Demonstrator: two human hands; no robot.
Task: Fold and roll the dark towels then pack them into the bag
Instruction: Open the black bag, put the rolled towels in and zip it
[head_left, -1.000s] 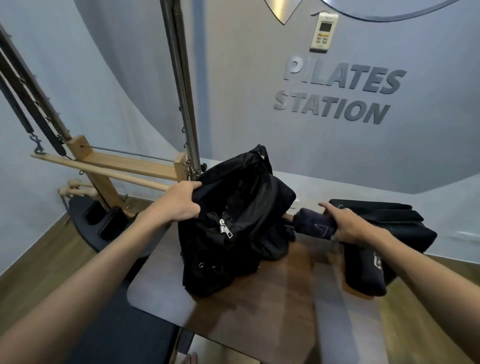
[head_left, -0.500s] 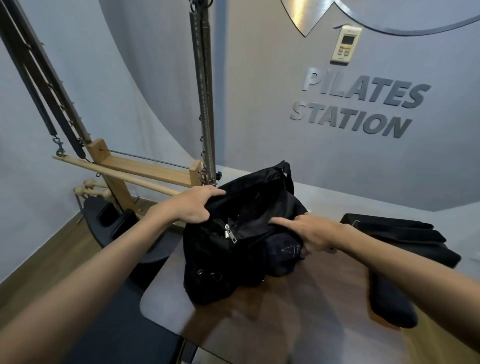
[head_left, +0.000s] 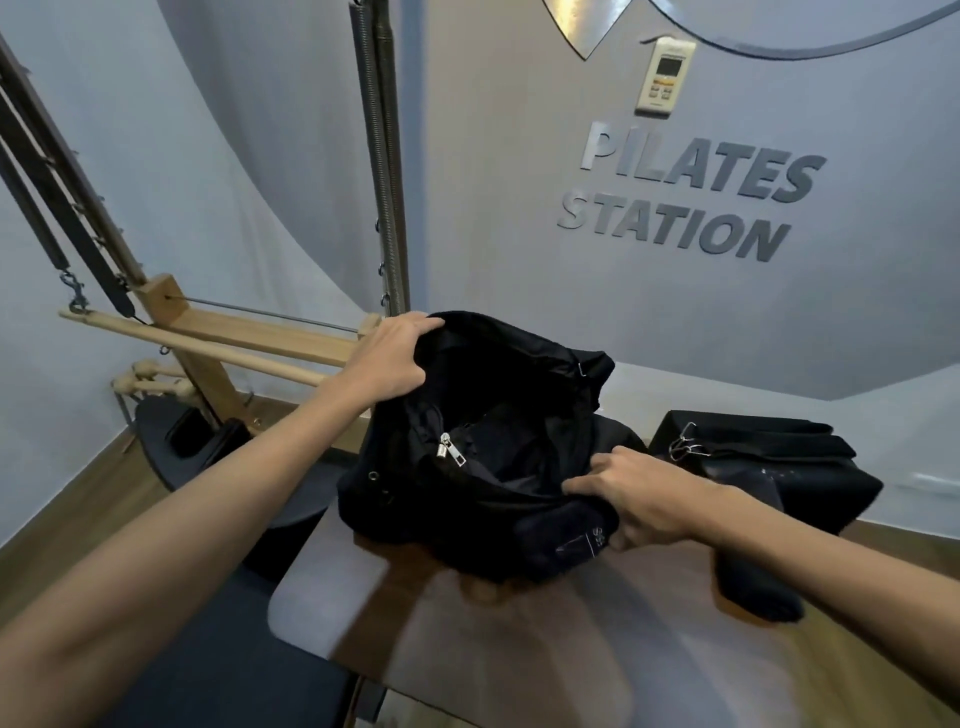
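Note:
A black bag (head_left: 467, 415) stands unzipped on the wooden table (head_left: 519, 649), its silver zipper pull hanging at the front. My left hand (head_left: 387, 358) grips the bag's far left rim and holds the mouth wide. My right hand (head_left: 631, 499) holds a rolled dark towel (head_left: 561, 540) at the bag's near right edge, the roll lying partly over the rim. A second rolled dark towel (head_left: 753, 587) lies on the table to the right, under my right forearm.
A pile of folded dark towels (head_left: 789, 462) with a metal clip sits at the table's right back. Wooden pilates bars (head_left: 208, 338) and a metal spring pole (head_left: 384, 182) stand left of and behind the bag. A grey wall is close behind.
My right hand has carried the rolled towel from beside the pile leftward to the bag's mouth. My left hand has pulled the rim up and back, opening the bag wider.

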